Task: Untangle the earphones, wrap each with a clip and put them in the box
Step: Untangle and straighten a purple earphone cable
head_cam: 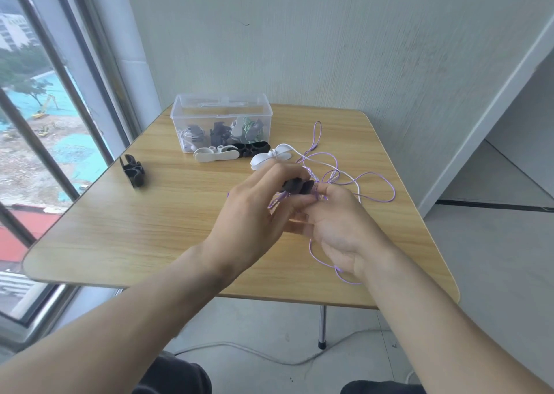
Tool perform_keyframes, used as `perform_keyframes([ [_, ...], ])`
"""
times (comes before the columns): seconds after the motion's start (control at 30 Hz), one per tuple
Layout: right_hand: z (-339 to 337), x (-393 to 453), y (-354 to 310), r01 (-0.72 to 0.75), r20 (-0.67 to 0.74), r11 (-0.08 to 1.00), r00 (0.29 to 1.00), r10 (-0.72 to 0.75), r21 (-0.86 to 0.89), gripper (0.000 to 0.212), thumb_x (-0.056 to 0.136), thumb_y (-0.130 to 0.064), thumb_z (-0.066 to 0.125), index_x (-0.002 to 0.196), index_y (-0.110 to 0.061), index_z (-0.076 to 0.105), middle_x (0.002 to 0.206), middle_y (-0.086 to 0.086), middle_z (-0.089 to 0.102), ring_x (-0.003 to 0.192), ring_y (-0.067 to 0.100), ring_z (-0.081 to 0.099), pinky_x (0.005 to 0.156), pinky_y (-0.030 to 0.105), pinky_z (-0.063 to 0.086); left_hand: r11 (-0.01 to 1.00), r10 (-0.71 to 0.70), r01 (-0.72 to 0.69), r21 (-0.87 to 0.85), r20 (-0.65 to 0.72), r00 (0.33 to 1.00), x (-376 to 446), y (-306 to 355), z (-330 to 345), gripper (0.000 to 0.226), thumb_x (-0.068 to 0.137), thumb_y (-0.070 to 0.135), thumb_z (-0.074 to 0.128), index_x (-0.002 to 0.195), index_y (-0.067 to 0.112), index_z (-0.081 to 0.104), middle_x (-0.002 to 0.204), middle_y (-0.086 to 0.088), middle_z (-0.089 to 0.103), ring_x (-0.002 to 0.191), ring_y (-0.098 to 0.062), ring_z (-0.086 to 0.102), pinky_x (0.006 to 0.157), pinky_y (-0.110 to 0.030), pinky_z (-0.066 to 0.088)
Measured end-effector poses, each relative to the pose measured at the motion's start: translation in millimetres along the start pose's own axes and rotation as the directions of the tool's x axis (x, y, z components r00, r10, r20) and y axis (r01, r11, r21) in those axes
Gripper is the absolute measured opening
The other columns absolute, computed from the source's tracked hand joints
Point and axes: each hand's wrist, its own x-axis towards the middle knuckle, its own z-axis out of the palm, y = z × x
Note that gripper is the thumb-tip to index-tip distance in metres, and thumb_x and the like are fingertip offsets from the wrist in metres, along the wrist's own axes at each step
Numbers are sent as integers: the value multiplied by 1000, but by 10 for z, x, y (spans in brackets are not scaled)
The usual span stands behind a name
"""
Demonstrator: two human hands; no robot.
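We find both hands raised over the tabletop (120, 228), meeting at centre. The left hand (257, 213) pinches a dark clip (295, 185) with curled fingers; the right hand (338, 222) pinches the purple earphone cable (374, 181) bunched against that clip. Loose purple loops trail right across the tabletop, crossed by a white cable (358, 188). The clear box (221, 124), holding wrapped earphones, stands at the far edge. A white clip (215, 154) and black clip (253, 148) lie before it; another black clip (134, 170) sits apart, left.

Wooden table (126, 237) by a window (36, 124) (construction site outside), white cable (269, 359) on floor
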Motion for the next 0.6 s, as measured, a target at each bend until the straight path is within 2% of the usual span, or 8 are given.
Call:
perform_keyframes([
  [0.07,-41,-23,-36,44,0,999,999,-44,-5,19,91,16,52,100,7,66,91,15,67,83,22,66,70,29,60,996,87,-87,13,6,996,11,0,1,13,92,5,68,103,0,66,100,-7,67,90,-21,63,79,-31,51],
  [0.17,-119,-14,-35,94,-147,983,982,-118,-158,17,88,15,57,88,7,71,81,13,70,72,16,66,68,24,60,988,149,-150,40,24,988,18,1,12,18,88,4,74,102,-5,66,101,-10,67,90,-20,63,80,-29,51],
  [0.23,-167,20,14,91,-235,944,957,-171,-318,15,87,7,61,82,1,74,79,16,72,71,16,68,75,34,63,987,137,-139,86,36,990,16,0,39,20,88,9,75,102,-2,66,107,-10,67,93,-22,65,78,-32,53],
  [0.3,-195,53,61,58,-288,900,937,-199,-432,11,87,-9,67,80,-4,75,82,22,73,70,16,74,82,49,61,985,93,-95,143,17,996,9,1,70,19,89,14,74,100,2,65,112,-7,67,99,-21,66,77,-34,53],
  [0.37,-205,57,64,42,-339,883,914,-222,-467,14,86,-18,70,80,-6,75,80,19,73,70,14,75,61,37,61,979,28,-24,203,-15,1000,-2,10,100,17,87,16,74,98,11,61,106,1,68,91,-16,66,68,-34,52],
  [0.43,-189,23,6,56,-385,834,869,-312,-548,11,86,-20,70,80,-18,79,66,5,72,62,5,70,42,21,42,958,-65,74,276,-39,997,-8,20,122,21,87,20,72,96,18,53,94,8,66,77,-12,61,57,-38,50],
  [0.5,-178,-25,-57,119,-361,758,825,-435,-641,13,84,-20,71,87,-27,82,50,-11,61,49,4,55,36,26,39,941,-169,178,289,-57,984,-13,23,135,25,87,20,71,91,19,46,88,9,65,70,-14,58,55,-40,49],
  [0.6,-105,-52,-91,209,-291,672,782,-551,-710,17,83,-12,72,85,-26,81,45,-11,54,44,9,42,41,25,44,932,-302,310,186,-70,951,-5,45,130,27,86,15,70,91,20,43,89,9,62,76,-10,58,64,-31,47],
])
